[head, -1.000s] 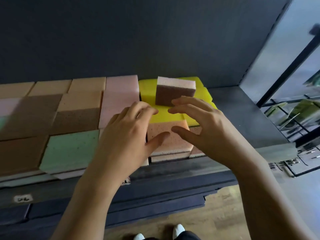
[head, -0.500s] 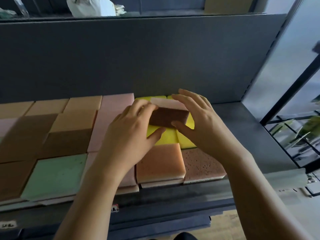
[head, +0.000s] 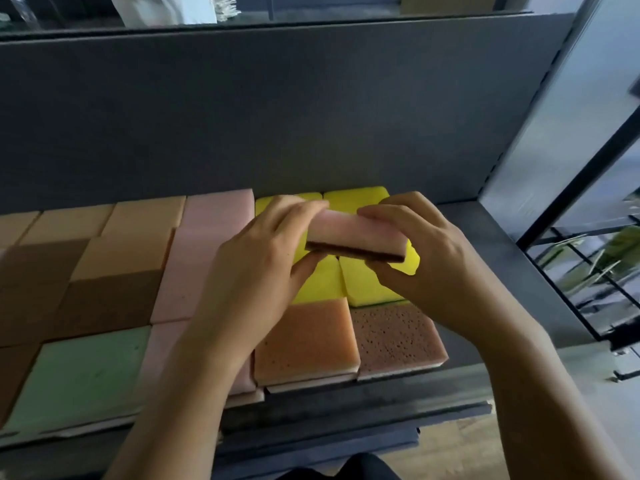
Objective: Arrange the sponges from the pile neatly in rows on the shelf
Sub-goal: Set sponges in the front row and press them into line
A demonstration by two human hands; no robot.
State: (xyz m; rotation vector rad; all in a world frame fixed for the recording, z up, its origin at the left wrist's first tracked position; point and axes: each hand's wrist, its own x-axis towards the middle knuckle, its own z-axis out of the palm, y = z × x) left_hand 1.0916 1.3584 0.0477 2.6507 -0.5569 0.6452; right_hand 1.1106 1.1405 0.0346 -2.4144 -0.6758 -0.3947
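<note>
A pink sponge with a dark brown scouring layer point(head: 356, 239) is held just above the yellow sponges point(head: 353, 278) at the back right of the rows. My left hand point(head: 256, 268) pinches its left end and my right hand point(head: 415, 261) pinches its right end. The sponge lies flat, pink side up. Rows of orange, brown, pink and green sponges point(head: 104, 271) cover the dark shelf point(head: 491, 271) to the left. An orange sponge point(head: 308, 341) and a reddish-brown sponge point(head: 394, 337) lie in the front row below my hands.
A grey back panel point(head: 277, 116) rises behind the sponges. Bare shelf surface lies to the right of the yellow sponges. A dark metal upright point(head: 581, 174) and glass stand at the far right. An upper shelf point(head: 242, 19) with a white bag runs across the top.
Both hands reached to the pink-and-brown sponge that stood on edge on the yellow ones, took hold of it and turned it flat, pink side up.
</note>
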